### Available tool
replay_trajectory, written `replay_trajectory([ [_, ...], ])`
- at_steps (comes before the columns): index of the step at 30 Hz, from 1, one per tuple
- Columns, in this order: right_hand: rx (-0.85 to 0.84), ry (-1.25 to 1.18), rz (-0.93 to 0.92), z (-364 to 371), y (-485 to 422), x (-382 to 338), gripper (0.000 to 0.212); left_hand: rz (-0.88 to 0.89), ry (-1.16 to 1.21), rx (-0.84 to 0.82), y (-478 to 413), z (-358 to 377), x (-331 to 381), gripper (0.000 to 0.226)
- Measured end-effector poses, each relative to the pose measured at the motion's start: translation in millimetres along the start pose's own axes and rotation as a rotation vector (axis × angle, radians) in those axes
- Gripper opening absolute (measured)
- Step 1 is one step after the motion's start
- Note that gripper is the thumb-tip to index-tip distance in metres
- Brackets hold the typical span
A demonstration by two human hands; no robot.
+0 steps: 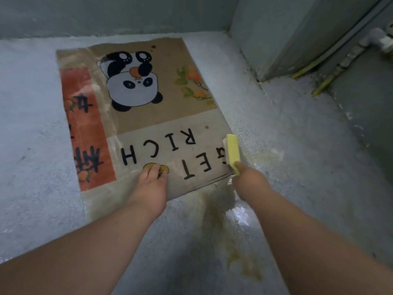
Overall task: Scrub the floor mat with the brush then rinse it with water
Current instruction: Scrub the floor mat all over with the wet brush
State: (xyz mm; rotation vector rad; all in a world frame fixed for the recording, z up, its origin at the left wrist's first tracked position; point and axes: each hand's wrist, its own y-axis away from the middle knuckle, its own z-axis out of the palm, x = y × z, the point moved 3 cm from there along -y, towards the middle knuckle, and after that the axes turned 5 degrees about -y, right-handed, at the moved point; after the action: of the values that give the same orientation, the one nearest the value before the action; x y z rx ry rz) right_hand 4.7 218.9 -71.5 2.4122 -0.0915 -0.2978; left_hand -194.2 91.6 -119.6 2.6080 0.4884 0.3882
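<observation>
A wet floor mat [161,120] lies flat on the grey concrete floor, printed with a panda, an orange strip and the words GET RICH seen upside down. My left hand [151,184] presses flat on the mat near its front edge, fingers spread. My right hand [248,179] grips a yellow brush [232,153] by its near end. The brush lies on the mat's front right corner.
Dirty yellowish water [229,231] runs from the mat's near corner across the floor toward me. A grey wall [127,13] stands behind the mat. A door or panel [297,35] rises at the right, with a white pipe fitting [380,40] beyond it.
</observation>
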Motion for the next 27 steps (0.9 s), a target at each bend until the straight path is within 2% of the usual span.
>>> replay_trajectory([
  [2,-0.024,-0.101,0.039,4.0,2.1,-11.2,0.047,0.008,-0.010,-0.008,-1.9,2.0,-2.7,0.081],
  [5,-0.132,-0.121,-0.143,51.1,37.8,-43.3,0.043,0.008,-0.008,-0.019,-3.3,1.6,-3.9,0.083],
  [7,-0.175,-0.046,-0.236,65.2,51.2,-40.7,0.045,0.011,0.004,-0.016,-2.7,0.0,-3.9,0.082],
  [12,0.057,-0.053,0.010,0.3,-0.1,15.7,0.051,0.035,0.015,0.005,-3.4,1.7,-8.1,0.081],
  [14,0.056,0.008,-0.007,8.6,3.7,6.4,0.056,0.036,0.015,0.012,-4.0,2.2,-8.2,0.081],
  [19,-0.163,-0.036,-0.178,77.1,49.1,-31.3,0.050,0.019,0.033,0.046,-5.6,1.1,-4.1,0.076],
  [21,-0.100,-0.041,-0.156,53.8,39.4,-7.2,0.050,0.027,0.062,0.052,-5.3,1.7,-6.0,0.070],
  [24,0.105,-0.098,0.017,-0.1,10.3,36.1,0.052,0.044,0.057,0.060,-5.4,3.0,-9.7,0.068],
  [27,0.089,-0.084,0.051,8.2,16.3,23.2,0.054,0.059,0.017,0.058,-5.6,3.1,-11.2,0.070],
])
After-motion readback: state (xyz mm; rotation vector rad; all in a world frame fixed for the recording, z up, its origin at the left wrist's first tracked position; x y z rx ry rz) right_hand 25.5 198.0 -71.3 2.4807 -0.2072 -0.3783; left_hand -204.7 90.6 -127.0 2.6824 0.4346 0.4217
